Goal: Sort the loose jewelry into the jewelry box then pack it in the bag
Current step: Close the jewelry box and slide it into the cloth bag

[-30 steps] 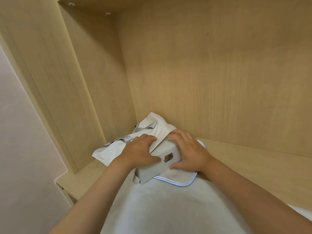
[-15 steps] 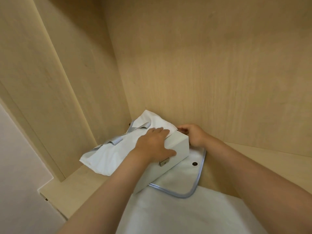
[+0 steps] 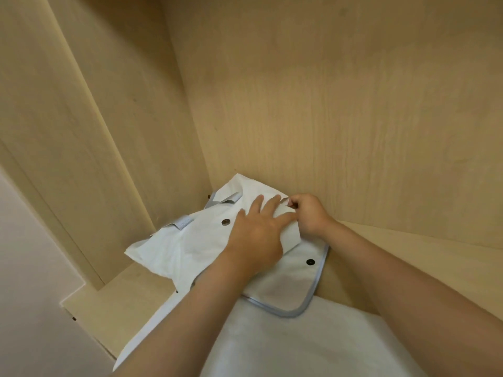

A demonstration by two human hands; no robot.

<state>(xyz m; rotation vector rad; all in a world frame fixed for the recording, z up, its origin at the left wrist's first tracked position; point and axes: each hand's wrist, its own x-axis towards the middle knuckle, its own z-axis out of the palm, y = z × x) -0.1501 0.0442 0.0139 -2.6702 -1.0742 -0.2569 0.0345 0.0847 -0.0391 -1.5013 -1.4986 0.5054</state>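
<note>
Pressing diagonal jewelry box [image 3: 290, 235] flat-fingered, left hand [image 3: 257, 235]; right hand [image 3: 309, 216] pinches bag [image 3: 174, 248] edge.

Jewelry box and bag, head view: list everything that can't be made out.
All in the head view:
- Jewelry box: only one corner shows; the left hand and the bag cover the rest.
- Box contents: unseen behind its walls.
- Bag's mouth: hidden behind both hands; the right hand pinches its edge.
</note>
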